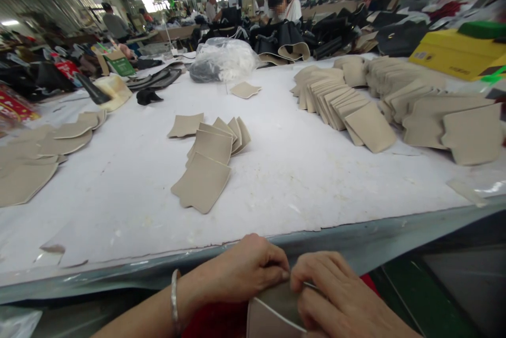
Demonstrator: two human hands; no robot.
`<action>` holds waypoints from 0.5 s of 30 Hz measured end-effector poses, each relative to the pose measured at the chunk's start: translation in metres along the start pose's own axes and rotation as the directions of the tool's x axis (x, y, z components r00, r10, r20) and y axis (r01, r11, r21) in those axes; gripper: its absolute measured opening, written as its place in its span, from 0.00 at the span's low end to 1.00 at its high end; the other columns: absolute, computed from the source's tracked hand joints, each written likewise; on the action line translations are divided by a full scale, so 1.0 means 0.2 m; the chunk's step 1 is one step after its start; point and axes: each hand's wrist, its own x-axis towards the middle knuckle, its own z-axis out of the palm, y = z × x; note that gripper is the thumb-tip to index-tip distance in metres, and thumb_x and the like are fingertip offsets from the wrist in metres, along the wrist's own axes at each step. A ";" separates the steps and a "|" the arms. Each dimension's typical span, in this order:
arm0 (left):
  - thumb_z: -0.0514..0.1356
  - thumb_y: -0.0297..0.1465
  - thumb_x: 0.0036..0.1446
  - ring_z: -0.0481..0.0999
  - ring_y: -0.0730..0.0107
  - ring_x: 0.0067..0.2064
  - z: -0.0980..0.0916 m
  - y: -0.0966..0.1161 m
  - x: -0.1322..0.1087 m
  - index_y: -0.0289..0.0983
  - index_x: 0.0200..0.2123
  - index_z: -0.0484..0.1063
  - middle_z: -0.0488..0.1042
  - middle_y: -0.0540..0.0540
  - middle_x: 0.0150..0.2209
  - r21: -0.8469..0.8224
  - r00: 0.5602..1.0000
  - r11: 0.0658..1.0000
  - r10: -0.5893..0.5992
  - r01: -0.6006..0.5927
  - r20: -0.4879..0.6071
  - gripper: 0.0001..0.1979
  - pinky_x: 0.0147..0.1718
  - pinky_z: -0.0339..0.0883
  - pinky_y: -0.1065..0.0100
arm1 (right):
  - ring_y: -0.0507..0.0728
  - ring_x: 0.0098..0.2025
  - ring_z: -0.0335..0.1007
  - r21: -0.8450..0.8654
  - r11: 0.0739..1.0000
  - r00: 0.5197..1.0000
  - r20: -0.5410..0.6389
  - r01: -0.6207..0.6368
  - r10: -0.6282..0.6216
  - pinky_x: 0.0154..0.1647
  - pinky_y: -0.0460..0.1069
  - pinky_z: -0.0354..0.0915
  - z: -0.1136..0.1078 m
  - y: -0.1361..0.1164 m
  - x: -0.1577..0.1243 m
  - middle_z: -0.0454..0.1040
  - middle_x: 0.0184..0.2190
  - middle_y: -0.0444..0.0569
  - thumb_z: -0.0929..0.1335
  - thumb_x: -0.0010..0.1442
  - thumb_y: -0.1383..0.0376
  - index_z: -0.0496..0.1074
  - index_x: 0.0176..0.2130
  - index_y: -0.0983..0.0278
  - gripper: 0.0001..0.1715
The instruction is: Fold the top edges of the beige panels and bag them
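Note:
Just in front of the table edge, low in the view, both hands are on a beige leather-like piece (272, 317) with a pale edge line. My left hand (253, 269) pinches its upper edge between thumb and bent fingers. Close beside it, my right hand (332, 290) has curled fingers gripping the same piece on its right side. The fingertips nearly meet, and part of the piece is hidden under the right hand. Beyond the hands, a small fanned group of beige pieces (209, 143) lies on the white table (276, 190).
Rows of overlapping beige pieces (332, 98) lie at the right, and more pieces (67, 137) at the left. A clear plastic bag (225, 58), a yellow box (454, 53) and black bags (288, 40) stand farther back. People sit at work beyond.

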 end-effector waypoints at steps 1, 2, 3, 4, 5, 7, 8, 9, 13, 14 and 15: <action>0.55 0.31 0.59 0.63 0.75 0.29 0.01 -0.01 -0.01 0.34 0.30 0.76 0.67 0.53 0.25 -0.077 1.000 0.997 -0.006 0.006 -0.001 0.11 0.27 0.55 0.75 | 0.55 0.42 0.68 0.046 0.998 0.999 0.007 -0.043 0.042 0.43 0.50 0.60 0.00 0.01 0.00 0.73 0.38 0.43 0.67 0.62 0.73 0.64 0.31 0.61 0.10; 0.53 0.34 0.62 0.64 0.75 0.30 0.02 -0.02 -0.04 0.33 0.31 0.76 0.68 0.52 0.26 -0.147 1.000 0.989 -0.010 0.009 -0.012 0.14 0.29 0.57 0.75 | 0.55 0.43 0.68 0.087 0.993 0.996 0.032 -0.083 0.080 0.45 0.50 0.60 0.00 0.01 0.00 0.74 0.39 0.43 0.67 0.60 0.75 0.64 0.32 0.60 0.11; 0.52 0.36 0.64 0.65 0.74 0.31 0.03 -0.04 -0.06 0.33 0.33 0.77 0.69 0.50 0.29 -0.211 1.000 0.977 -0.015 0.010 -0.024 0.17 0.31 0.58 0.74 | 0.55 0.44 0.68 0.115 0.986 0.991 0.069 -0.123 0.116 0.46 0.50 0.60 0.01 0.02 0.00 0.74 0.39 0.42 0.67 0.59 0.77 0.64 0.34 0.60 0.12; 0.53 0.38 0.65 0.66 0.72 0.34 0.04 -0.06 -0.10 0.34 0.38 0.77 0.71 0.49 0.32 -0.281 0.999 0.960 -0.027 0.017 -0.033 0.16 0.34 0.60 0.73 | 0.54 0.43 0.68 0.126 0.979 0.983 0.100 -0.163 0.151 0.46 0.50 0.60 0.01 0.02 -0.01 0.74 0.39 0.42 0.66 0.58 0.78 0.64 0.34 0.60 0.13; 0.56 0.39 0.63 0.68 0.71 0.36 0.07 -0.08 -0.13 0.36 0.44 0.75 0.72 0.48 0.36 -0.355 0.998 0.934 -0.049 0.032 -0.039 0.15 0.36 0.61 0.72 | 0.54 0.42 0.68 0.126 0.972 0.976 0.119 -0.197 0.182 0.46 0.50 0.60 0.01 0.03 -0.01 0.74 0.38 0.42 0.66 0.58 0.79 0.64 0.34 0.61 0.13; 0.66 0.37 0.53 0.69 0.68 0.39 0.12 -0.13 -0.18 0.42 0.55 0.68 0.72 0.47 0.43 -0.490 0.994 0.870 -0.099 0.061 -0.052 0.26 0.37 0.61 0.70 | 0.55 0.40 0.68 0.112 0.966 0.969 0.110 -0.232 0.220 0.44 0.50 0.61 0.02 0.04 -0.01 0.73 0.36 0.43 0.65 0.59 0.79 0.64 0.33 0.61 0.13; 0.69 0.35 0.49 0.69 0.68 0.39 0.15 -0.14 -0.20 0.42 0.57 0.66 0.71 0.47 0.43 -0.554 0.992 0.830 -0.113 0.060 -0.061 0.32 0.36 0.60 0.70 | 0.55 0.39 0.67 0.103 0.969 0.973 0.090 -0.223 0.214 0.43 0.51 0.61 0.03 0.05 -0.01 0.72 0.35 0.44 0.65 0.59 0.78 0.63 0.33 0.62 0.12; 0.70 0.34 0.46 0.68 0.69 0.38 0.17 -0.15 -0.21 0.40 0.56 0.66 0.71 0.47 0.42 -0.606 0.991 0.794 -0.112 0.041 -0.080 0.32 0.35 0.59 0.71 | 0.56 0.38 0.67 0.091 0.975 0.978 0.064 -0.202 0.196 0.42 0.51 0.61 0.03 0.05 0.00 0.72 0.35 0.45 0.64 0.60 0.78 0.62 0.33 0.62 0.11; 0.69 0.30 0.47 0.66 0.72 0.34 0.21 -0.14 -0.18 0.33 0.41 0.70 0.68 0.49 0.32 -0.778 0.988 0.627 -0.095 -0.038 -0.124 0.18 0.34 0.57 0.71 | 0.58 0.34 0.65 -0.016 0.995 0.994 -0.045 -0.103 0.102 0.36 0.52 0.58 0.02 0.06 0.07 0.70 0.31 0.45 0.62 0.63 0.75 0.62 0.33 0.62 0.10; 0.69 0.29 0.45 0.66 0.73 0.33 0.21 -0.14 -0.17 0.33 0.39 0.69 0.68 0.50 0.31 -0.827 0.990 0.562 -0.107 -0.013 -0.088 0.18 0.33 0.57 0.71 | 0.58 0.33 0.64 -0.051 0.995 0.995 -0.053 -0.091 0.088 0.36 0.52 0.57 0.02 0.06 0.08 0.70 0.31 0.45 0.61 0.63 0.75 0.62 0.32 0.62 0.10; 0.69 0.27 0.43 0.66 0.73 0.32 0.21 -0.14 -0.17 0.34 0.38 0.68 0.68 0.50 0.31 -0.866 0.992 0.500 -0.123 0.025 -0.043 0.18 0.33 0.57 0.71 | 0.59 0.33 0.64 -0.081 0.993 0.996 -0.048 -0.080 0.077 0.35 0.53 0.57 0.03 0.05 0.08 0.70 0.30 0.45 0.61 0.64 0.74 0.62 0.32 0.61 0.10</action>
